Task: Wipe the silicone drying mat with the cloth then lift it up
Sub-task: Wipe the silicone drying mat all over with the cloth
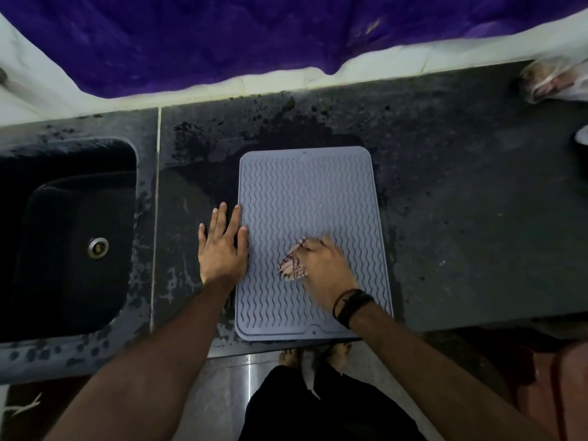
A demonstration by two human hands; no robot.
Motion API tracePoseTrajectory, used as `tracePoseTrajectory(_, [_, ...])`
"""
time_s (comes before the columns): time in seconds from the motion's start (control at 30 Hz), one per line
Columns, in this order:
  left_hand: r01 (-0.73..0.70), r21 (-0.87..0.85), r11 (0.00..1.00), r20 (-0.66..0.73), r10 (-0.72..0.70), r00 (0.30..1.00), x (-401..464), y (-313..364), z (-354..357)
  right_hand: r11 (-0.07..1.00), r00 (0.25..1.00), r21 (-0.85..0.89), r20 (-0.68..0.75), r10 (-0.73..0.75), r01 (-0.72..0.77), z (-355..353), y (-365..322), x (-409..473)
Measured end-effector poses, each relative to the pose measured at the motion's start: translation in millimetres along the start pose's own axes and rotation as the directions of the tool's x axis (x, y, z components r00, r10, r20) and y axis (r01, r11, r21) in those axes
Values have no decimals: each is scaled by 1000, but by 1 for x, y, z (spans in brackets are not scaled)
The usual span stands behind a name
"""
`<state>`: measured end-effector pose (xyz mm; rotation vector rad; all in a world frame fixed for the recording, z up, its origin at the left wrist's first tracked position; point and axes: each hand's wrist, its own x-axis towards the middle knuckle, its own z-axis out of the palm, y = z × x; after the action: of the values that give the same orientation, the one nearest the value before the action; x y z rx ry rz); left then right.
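A grey silicone drying mat (305, 192) with wavy ridges lies flat on the dark counter, its near edge at the counter's front. My right hand (324, 262) is over the mat's lower middle and grips a small bunched cloth (291, 264), pale with dark lines, pressed against the mat. My left hand (222, 246) lies flat with straight fingers on the counter at the mat's left edge, the index finger touching that edge.
The dark counter (461, 218) is wet and speckled behind and left of the mat. A black sink (73, 237) with a metal drain sits at left. A crumpled plastic bag (553, 81) lies at the far right. Purple fabric (254, 36) hangs behind.
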<state>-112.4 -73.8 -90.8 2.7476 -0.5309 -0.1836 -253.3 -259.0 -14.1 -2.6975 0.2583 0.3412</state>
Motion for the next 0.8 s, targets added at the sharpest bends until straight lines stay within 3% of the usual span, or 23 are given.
tracePoseTrajectory(0.17, [-4,3,1000,0,4,1000,0,1,0,999,983,-5,-180,38,-39,-40,0,68])
tracePoseTrajectory(0.33, [10,25,1000,25,-10,1000,1,3,-3,988,990,-105,-97,103,-113,-43,4,108])
tracePoseTrajectory(0.63, [13,23,1000,24,-14,1000,-1,3,-4,994,1000,-106,-11,15,-16,-5,5,31])
tracePoseTrajectory(0.8, [10,5,1000,16,-10,1000,1,2,-3,1000,990,-22,-139,4,-8,-28,5,68])
